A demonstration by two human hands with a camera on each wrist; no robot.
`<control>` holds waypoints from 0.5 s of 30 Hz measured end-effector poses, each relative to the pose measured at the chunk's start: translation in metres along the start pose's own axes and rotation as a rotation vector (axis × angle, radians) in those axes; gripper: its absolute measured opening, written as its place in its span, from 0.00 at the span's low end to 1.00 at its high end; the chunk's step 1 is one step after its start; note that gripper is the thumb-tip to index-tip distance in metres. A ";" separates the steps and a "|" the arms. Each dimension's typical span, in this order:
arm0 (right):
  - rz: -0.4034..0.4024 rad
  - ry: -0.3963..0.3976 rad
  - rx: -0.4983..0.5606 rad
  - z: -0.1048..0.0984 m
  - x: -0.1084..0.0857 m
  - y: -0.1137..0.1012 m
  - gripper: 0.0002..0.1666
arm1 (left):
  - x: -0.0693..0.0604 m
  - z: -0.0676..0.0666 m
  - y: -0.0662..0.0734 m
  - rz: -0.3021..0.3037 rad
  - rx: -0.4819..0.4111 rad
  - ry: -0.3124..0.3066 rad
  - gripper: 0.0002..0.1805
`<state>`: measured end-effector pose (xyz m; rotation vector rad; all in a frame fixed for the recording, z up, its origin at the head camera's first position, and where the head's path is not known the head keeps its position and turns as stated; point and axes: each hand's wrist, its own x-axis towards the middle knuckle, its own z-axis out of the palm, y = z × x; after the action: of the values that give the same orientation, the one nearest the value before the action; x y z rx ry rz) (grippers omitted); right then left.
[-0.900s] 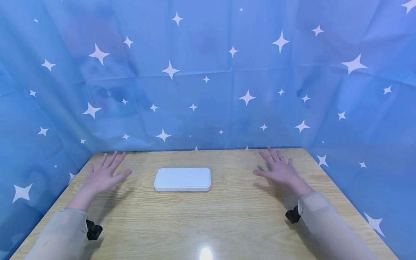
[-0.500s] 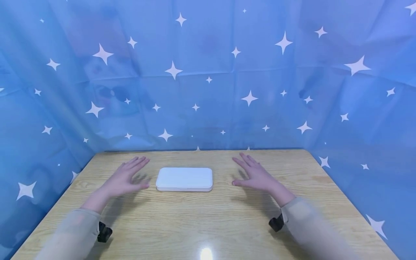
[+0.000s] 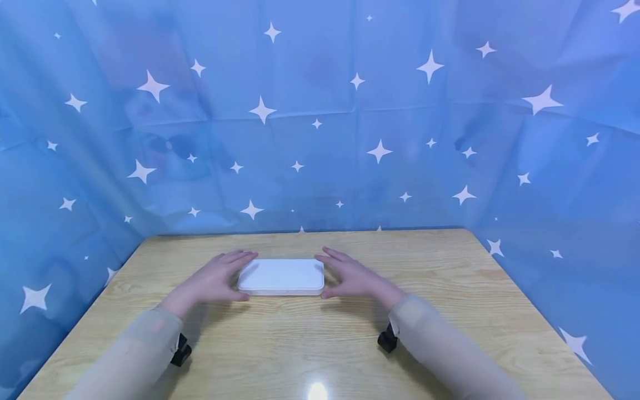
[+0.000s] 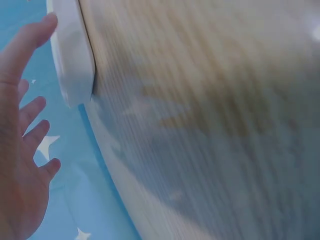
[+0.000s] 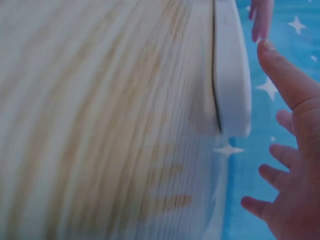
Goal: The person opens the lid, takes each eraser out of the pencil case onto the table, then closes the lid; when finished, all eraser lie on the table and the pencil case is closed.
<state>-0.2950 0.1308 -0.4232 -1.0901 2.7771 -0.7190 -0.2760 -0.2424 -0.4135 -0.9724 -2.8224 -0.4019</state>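
Note:
A flat white case (image 3: 281,275) with rounded corners lies on the wooden table, its lid side up. At its left end is my left hand (image 3: 214,279), fingers and thumb spread around the corner. My right hand (image 3: 351,276) stands at the opposite end with thumb and fingers apart in the same way. In the left wrist view the end of the white case (image 4: 74,55) shows beyond the thumb, and the fingers are loosely extended. The right wrist view has the white case (image 5: 233,70) beside the thumb, with a gap between them. Neither hand grips it.
The wood-grain table (image 3: 300,339) spreads around the case. A blue curtain (image 3: 320,72) with white stars hangs behind the table and along both sides. Each wrist carries a small black camera (image 3: 181,351) under a light sleeve.
Both hands have moved inward from the table's left and right sides to the two ends of the white case. The case has stayed where it was on the table.

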 end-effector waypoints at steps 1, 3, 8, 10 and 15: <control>0.003 -0.014 -0.001 0.002 0.003 -0.001 0.58 | 0.002 0.001 0.000 -0.003 0.004 -0.006 0.55; 0.011 -0.038 0.019 0.004 0.009 -0.002 0.58 | 0.006 0.003 -0.001 -0.003 0.013 -0.013 0.55; 0.052 -0.075 0.062 0.010 0.019 -0.005 0.58 | 0.017 0.007 -0.005 0.000 0.056 -0.038 0.55; 0.060 -0.079 0.070 0.011 0.022 -0.006 0.58 | 0.020 0.007 -0.005 -0.010 0.067 -0.064 0.55; 0.055 -0.094 0.063 0.013 0.027 -0.008 0.58 | 0.026 0.008 -0.003 -0.007 0.061 -0.112 0.55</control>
<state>-0.3067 0.1029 -0.4282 -1.0048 2.6757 -0.7243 -0.2992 -0.2272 -0.4165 -1.0038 -2.9193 -0.2678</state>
